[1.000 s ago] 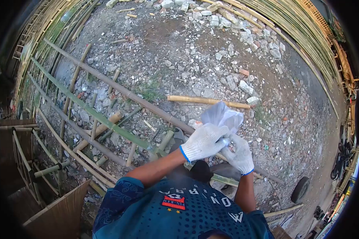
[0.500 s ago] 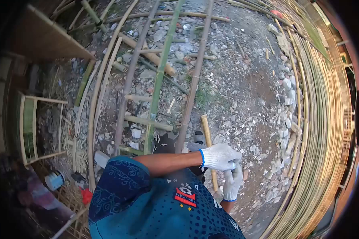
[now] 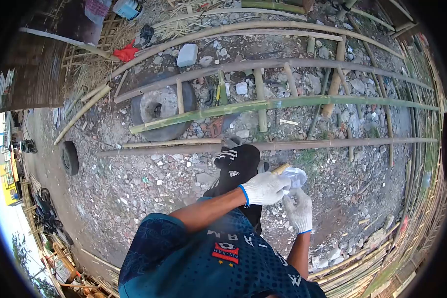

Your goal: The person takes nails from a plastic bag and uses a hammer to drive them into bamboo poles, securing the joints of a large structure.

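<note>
My left hand (image 3: 267, 189), in a white knit glove with a blue cuff, is closed around the gathered part of a clear plastic bag (image 3: 295, 176). A wooden stick (image 3: 281, 169) pokes out between that hand and the bag; its other end is hidden beneath the glove. Just below the bag is my right hand (image 3: 299, 211), gloved the same way, its fingers curled with the tips close to the left fingers. I cannot tell what, if anything, is in the right fingertips. Both hands are in front of my chest, above the stony ground.
A bamboo frame with long poles (image 3: 263, 103) and short crosspieces lies ahead. Near its left end are a tyre (image 3: 186, 99), a handsaw (image 3: 216, 127) and a white block (image 3: 187, 55). Another tyre (image 3: 69, 158) stands left; bamboo poles (image 3: 362, 275) line the lower right.
My view has swung left, bringing the tyres and handsaw into sight. The plastic bag now shows at my left hand, and less of the stick is visible. My right hand has shifted up slightly.
</note>
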Motion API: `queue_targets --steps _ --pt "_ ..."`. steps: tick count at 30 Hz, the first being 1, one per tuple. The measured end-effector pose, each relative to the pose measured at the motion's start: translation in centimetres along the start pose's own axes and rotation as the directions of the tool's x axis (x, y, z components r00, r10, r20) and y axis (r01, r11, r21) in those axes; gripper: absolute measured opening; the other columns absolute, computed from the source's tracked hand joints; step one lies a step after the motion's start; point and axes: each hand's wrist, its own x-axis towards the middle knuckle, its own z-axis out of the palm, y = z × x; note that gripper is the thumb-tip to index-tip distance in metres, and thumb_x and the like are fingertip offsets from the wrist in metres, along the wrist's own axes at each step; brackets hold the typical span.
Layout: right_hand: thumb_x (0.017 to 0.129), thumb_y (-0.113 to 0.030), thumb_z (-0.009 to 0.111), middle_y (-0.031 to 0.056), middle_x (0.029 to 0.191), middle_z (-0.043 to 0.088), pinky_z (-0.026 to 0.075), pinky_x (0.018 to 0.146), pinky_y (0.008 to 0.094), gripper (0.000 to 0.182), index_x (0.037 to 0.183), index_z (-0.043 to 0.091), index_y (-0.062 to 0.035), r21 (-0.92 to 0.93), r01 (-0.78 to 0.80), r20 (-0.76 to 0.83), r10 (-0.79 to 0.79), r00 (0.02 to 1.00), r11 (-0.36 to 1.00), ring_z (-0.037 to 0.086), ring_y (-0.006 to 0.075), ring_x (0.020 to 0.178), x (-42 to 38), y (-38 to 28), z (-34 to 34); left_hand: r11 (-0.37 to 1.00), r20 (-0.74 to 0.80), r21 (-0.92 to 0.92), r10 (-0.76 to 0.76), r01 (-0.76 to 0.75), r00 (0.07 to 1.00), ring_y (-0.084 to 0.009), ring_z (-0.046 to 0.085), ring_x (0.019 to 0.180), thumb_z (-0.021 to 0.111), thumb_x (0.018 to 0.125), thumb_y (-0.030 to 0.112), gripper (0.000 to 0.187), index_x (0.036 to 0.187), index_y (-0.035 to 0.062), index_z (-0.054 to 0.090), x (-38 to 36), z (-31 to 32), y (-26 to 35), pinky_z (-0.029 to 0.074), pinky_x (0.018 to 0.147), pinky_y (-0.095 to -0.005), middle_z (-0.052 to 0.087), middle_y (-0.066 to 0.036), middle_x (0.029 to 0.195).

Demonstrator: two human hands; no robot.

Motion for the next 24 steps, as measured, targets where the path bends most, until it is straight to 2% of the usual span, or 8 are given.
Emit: queue_targets --steps 4,8,11,12,14,17,21,24 --pt "0.087 -0.011 0.077 0.0191 0.094 0.073 0.056 0.084 0.0448 0.015 0.098 0.070 -0.0028 -0.051 0.158 0.118 -0.152 0.981 0.986 0.072 0.0391 0.091 2.6 -0.8 1.7 0.991 0.032 0.051 -0.123 0.121 0.992 -0.0454 0.071 0.082 0.063 0.093 0.022 0.020 0.105 0.0073 0.067 -2.7 -1.6 -1.5 0.053 0.074 -0.0574 0.071 -0.023 0.085" --pt "0.086 -0.012 0.078 0.0177 0.096 0.073 0.056 0.085 0.0437 0.018 0.100 0.070 -0.0053 -0.118 0.261 0.311 -0.214 0.926 0.958 0.072 0.0375 0.094 5.3 -1.6 5.1 0.980 -0.095 -0.007 -0.200 0.200 0.975 -0.0443 0.071 0.079 0.065 0.096 0.031 0.026 0.107 0.0072 0.068 -6.8 -1.5 -4.5 0.054 0.075 -0.0550 0.071 -0.022 0.081" --pt "0.088 -0.013 0.077 0.0163 0.104 0.074 0.057 0.090 0.0417 0.020 0.106 0.072 -0.0059 -0.002 0.181 0.489 -0.157 0.858 0.983 0.072 0.0342 0.101 7.7 -3.2 8.4 0.851 -0.034 -0.299 -0.462 0.432 0.886 -0.0344 0.074 0.083 0.071 0.096 0.032 0.029 0.104 0.0041 0.070 -9.9 -3.3 -5.7 0.056 0.074 -0.0460 0.072 -0.019 0.083" --pt "0.090 -0.013 0.076 0.0152 0.106 0.074 0.056 0.092 0.0405 0.020 0.108 0.072 -0.0061 0.091 0.174 0.449 -0.196 0.872 0.981 0.072 0.0320 0.103 8.5 -2.6 9.8 0.905 -0.150 -0.183 -0.411 0.383 0.899 -0.0298 0.073 0.085 0.071 0.096 0.032 0.030 0.102 0.0022 0.072 -11.0 -2.5 -7.9 0.057 0.077 -0.0425 0.073 -0.018 0.088" --pt "0.094 -0.014 0.074 0.0130 0.111 0.074 0.056 0.096 0.0381 0.020 0.113 0.073 -0.0063 0.291 0.168 0.338 -0.265 0.903 0.942 0.072 0.0276 0.107 10.7 -0.2 14.4 0.848 -0.197 -0.310 -0.500 0.430 0.843 -0.0288 0.072 0.087 0.073 0.095 0.030 0.029 0.104 0.0018 0.073 -13.2 -3.1 -9.7 0.056 0.082 -0.0410 0.074 -0.017 0.095" --pt "0.100 -0.016 0.069 0.0088 0.112 0.073 0.053 0.098 0.0325 0.019 0.115 0.073 -0.0050 0.370 -0.243 0.325 0.120 0.938 0.897 0.069 0.0185 0.109 15.9 6.7 21.8 0.831 -0.381 -0.355 -0.546 0.428 0.746 -0.0339 0.070 0.092 0.072 0.096 0.027 0.025 0.103 0.0028 0.073 -15.6 -1.8 -14.0 0.054 0.081 -0.0440 0.073 -0.017 0.096" --pt "0.100 -0.023 0.064 0.0154 0.115 0.074 0.054 0.099 0.0389 0.026 0.116 0.073 -0.0061 0.011 -0.306 0.213 0.297 0.931 0.952 0.071 0.0295 0.112 22.0 17.3 31.0 0.760 -0.458 -0.460 -0.646 0.459 0.610 -0.0292 0.069 0.093 0.075 0.095 0.017 0.020 0.106 -0.0002 0.074 -18.4 -0.2 -20.7 0.054 0.082 -0.0396 0.072 -0.015 0.101" --pt "0.099 -0.028 0.060 0.0201 0.118 0.073 0.053 0.100 0.0460 0.031 0.119 0.074 -0.0094 -0.384 -0.129 0.236 0.232 0.944 0.915 0.069 0.0391 0.114 27.0 22.6 37.6 0.651 -0.469 -0.615 -0.756 0.445 0.456 -0.0232 0.068 0.092 0.074 0.096 0.014 0.017 0.102 -0.0016 0.072 -21.1 2.0 -24.9 0.054 0.082 -0.0380 0.072 -0.012 0.099"
